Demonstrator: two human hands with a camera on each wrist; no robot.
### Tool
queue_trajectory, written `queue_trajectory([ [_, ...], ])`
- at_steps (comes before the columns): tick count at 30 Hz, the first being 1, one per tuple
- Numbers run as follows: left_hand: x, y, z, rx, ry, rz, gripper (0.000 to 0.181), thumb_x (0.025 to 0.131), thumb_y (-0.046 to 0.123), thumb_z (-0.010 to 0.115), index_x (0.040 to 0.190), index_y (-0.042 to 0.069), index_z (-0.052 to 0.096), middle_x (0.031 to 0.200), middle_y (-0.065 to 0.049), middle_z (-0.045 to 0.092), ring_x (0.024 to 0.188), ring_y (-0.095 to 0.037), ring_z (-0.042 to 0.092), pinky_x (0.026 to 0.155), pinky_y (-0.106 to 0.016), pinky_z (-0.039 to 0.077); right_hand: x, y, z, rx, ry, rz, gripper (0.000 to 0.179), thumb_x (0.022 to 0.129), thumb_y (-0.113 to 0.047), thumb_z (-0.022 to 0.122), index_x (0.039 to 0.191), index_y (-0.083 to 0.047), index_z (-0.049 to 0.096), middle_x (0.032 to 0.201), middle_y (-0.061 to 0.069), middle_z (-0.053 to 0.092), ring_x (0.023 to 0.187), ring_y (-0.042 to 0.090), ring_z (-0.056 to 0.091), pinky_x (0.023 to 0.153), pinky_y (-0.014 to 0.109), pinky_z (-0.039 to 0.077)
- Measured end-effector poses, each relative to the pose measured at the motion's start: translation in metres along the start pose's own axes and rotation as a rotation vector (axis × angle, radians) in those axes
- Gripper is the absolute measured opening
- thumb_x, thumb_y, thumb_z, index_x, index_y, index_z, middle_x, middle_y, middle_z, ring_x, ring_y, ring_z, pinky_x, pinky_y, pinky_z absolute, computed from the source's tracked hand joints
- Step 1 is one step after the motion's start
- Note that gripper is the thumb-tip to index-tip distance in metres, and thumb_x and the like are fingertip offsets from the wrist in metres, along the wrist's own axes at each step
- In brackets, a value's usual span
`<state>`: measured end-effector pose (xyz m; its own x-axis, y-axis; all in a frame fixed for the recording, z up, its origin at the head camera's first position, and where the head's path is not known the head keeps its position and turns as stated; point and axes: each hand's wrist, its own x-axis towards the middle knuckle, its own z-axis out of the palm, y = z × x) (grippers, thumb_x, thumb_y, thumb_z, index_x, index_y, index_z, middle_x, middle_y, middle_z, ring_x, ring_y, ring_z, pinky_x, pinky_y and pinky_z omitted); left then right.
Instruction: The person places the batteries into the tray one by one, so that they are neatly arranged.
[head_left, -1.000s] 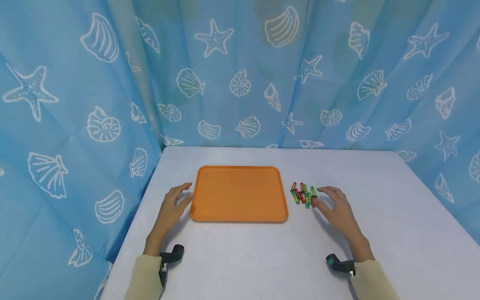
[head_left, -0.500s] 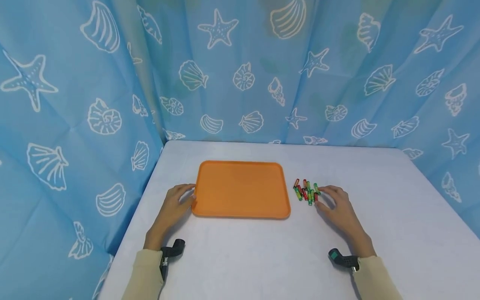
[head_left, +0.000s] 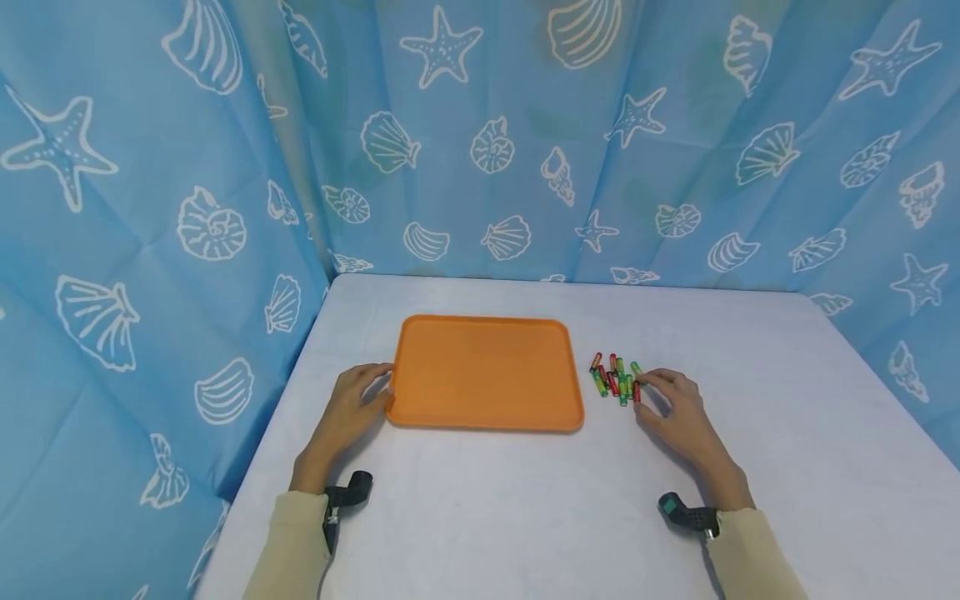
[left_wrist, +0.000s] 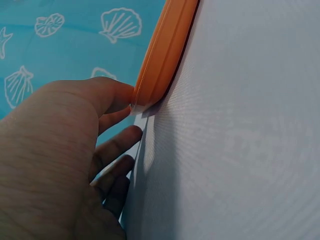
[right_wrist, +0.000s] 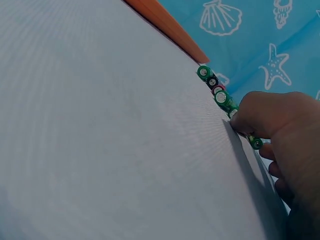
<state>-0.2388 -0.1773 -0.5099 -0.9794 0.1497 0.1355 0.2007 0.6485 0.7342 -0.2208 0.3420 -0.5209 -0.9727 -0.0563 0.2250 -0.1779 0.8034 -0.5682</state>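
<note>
Left hand (head_left: 347, 412) has drawn up to the tray (head_left: 487, 373), its loosely curved fingers touching the edge; the right hand's (head_left: 684, 421) half-spread fingers grip nothing I can see, with batteries (head_left: 622, 388) right at their tips on the counter (head_left: 510, 517).

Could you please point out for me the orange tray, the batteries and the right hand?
Orange tray (head_left: 485, 372), head view: bare middle of its flat inside.
Batteries (head_left: 622, 391), head view: body of a green one.
Right hand (head_left: 682, 417), head view: middle of the hand.
</note>
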Motion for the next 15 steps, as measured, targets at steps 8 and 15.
queue_trajectory([
  [8,-0.0005,0.0007,-0.0005,0.007,-0.001,-0.006,0.047,0.101,0.027,0.059,0.145,0.013,0.053,0.147,-0.016,0.044,0.142,-0.036,0.028,0.114,-0.062,0.027,-0.0009,-0.0031,-0.0023,0.01,0.006,0.06,0.046,0.086,-0.019,0.076,0.126,-0.002,0.059,0.135,0.025,0.039,0.13,0.046,0.031,0.103,0.069,0.034],
  [15,0.0002,0.0007,-0.0004,0.009,-0.006,-0.001,0.047,0.101,0.027,0.058,0.145,0.013,0.052,0.147,-0.017,0.043,0.142,-0.037,0.027,0.114,-0.062,0.027,-0.0052,-0.0051,0.0,-0.008,0.067,0.063,0.047,0.085,-0.021,0.076,0.126,-0.004,0.06,0.105,0.011,0.044,0.099,0.028,0.038,0.075,0.043,0.038],
])
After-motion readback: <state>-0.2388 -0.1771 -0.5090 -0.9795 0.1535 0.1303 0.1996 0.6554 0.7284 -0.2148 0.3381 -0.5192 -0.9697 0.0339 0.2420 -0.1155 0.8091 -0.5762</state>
